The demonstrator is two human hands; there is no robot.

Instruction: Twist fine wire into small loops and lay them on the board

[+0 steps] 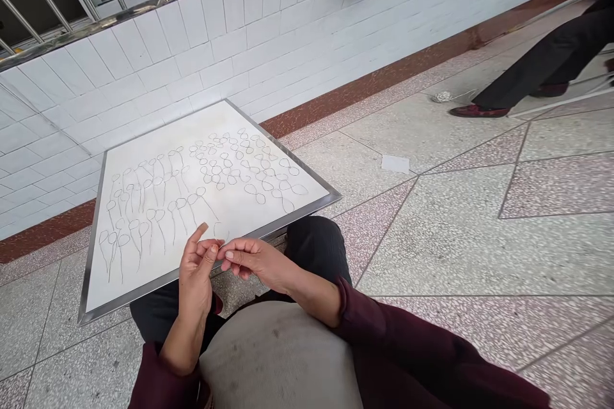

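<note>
A white board with a metal frame (pixel 307 206) rests across my knees. Several thin wire loops with long stems (pixel 144 204) lie in rows on its left half, and several figure-eight wire pieces (pixel 244 166) lie on its right half. My left hand (pixel 197 268) and my right hand (pixel 249 257) meet at the board's near edge. Both pinch a thin wire piece (pixel 219 233) between thumb and fingers, and its loop pokes up just above the fingertips.
A white tiled wall (pixel 268 32) with a window grille above runs behind the board. Another person's legs in dark trousers and red shoes (pixel 480 110) stand at the far right on the terrazzo floor. A small wire bundle (pixel 442 97) and a paper scrap (pixel 395 163) lie there too.
</note>
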